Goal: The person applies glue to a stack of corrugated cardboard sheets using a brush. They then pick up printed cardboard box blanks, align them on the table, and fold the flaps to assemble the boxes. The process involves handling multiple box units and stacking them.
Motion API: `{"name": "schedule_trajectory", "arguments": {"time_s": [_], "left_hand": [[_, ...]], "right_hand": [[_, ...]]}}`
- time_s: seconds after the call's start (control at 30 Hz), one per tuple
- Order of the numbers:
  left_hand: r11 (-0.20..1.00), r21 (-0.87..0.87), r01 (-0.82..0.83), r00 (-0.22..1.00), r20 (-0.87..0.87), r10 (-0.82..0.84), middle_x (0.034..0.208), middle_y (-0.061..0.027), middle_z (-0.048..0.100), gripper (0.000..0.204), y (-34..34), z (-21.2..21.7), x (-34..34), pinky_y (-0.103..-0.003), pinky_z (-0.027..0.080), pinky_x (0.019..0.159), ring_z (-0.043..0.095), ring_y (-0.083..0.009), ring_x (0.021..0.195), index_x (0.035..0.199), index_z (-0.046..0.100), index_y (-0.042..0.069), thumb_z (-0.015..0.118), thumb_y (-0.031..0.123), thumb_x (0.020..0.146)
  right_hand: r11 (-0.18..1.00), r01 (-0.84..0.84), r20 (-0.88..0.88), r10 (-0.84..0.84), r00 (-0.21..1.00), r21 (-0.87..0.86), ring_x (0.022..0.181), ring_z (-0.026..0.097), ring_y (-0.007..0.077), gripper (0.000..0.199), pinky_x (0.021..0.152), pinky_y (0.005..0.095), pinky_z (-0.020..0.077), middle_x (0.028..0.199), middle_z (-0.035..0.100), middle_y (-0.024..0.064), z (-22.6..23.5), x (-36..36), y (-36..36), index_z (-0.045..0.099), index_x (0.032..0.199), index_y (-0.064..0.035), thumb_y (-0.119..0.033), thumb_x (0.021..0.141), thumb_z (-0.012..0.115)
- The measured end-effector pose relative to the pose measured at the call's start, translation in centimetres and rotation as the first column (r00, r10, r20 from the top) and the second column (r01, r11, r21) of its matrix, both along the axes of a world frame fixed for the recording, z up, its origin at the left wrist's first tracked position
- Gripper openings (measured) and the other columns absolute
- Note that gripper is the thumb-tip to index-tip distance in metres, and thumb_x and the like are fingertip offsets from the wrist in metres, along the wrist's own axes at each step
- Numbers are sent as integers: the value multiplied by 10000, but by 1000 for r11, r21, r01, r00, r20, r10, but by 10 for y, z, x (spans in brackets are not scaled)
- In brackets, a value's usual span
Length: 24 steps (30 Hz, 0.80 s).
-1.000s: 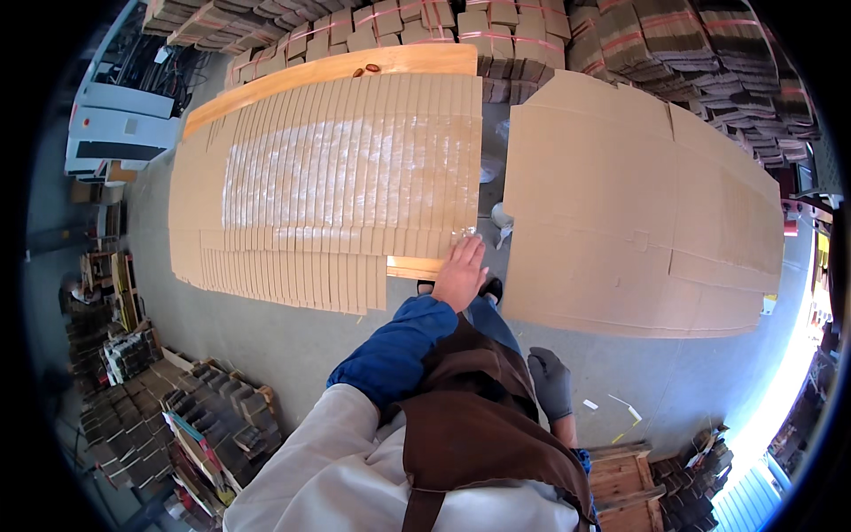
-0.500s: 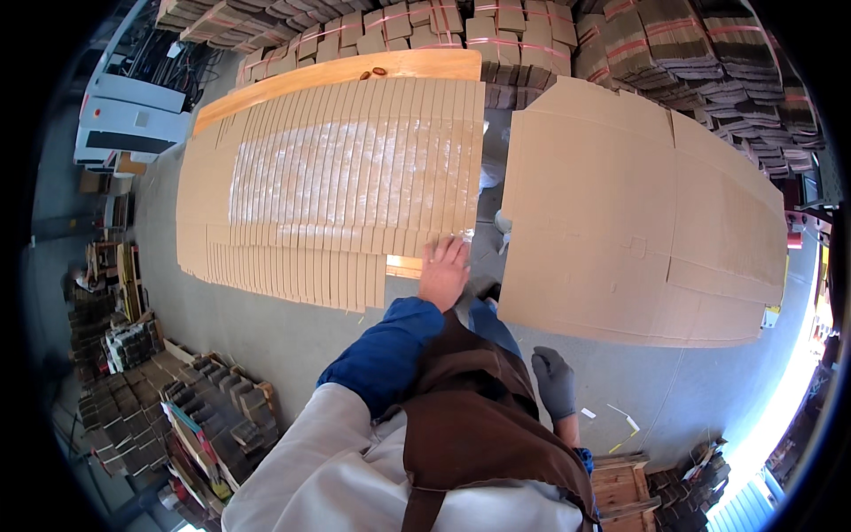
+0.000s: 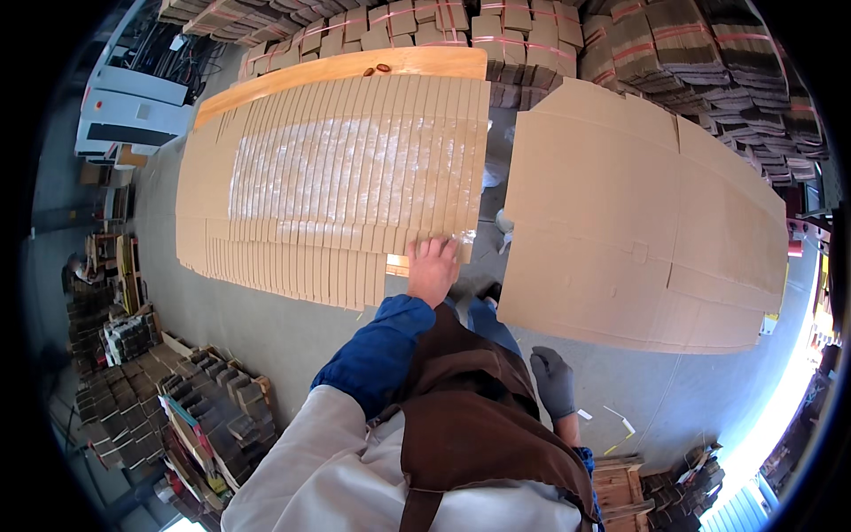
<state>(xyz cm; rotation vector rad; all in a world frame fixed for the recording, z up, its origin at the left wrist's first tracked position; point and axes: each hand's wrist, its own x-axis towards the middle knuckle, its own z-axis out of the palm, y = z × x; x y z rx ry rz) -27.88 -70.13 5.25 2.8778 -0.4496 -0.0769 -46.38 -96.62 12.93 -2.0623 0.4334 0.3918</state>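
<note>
- Right hand (image 3: 553, 381), grey-gloved, hangs loose at five o'clock beside the brown apron (image 3: 470, 417), gripping nothing.
- Left hand (image 3: 432, 269), bare, lies flat with fingers spread on the near right corner of the fanned row of cardboard blanks (image 3: 337, 177), centre frame.
- At two o'clock, a large flat cardboard sheet (image 3: 638, 222).
- Twelve o'clock, bundled cardboard stacks (image 3: 532, 27).

Fanned cardboard row (image 3: 337, 186) left, big flat sheet (image 3: 638, 222) right; bundled stacks (image 3: 550, 35) behind both.
</note>
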Motion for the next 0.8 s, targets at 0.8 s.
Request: {"name": "schedule_trajectory", "arguments": {"time_s": [0.8], "left_hand": [[956,-127,264,964,3,-266,1267,-127,533,419,-27,-13,-5,-450,340,1078,469,-306,1227,1217,577,11,634,143,823]], "right_hand": [[999,-31,68,32,997,-9,892,675,383,258,778,413,535,979,692,206,-2,2,-1,671,1066,-23,-232,922,622]]}}
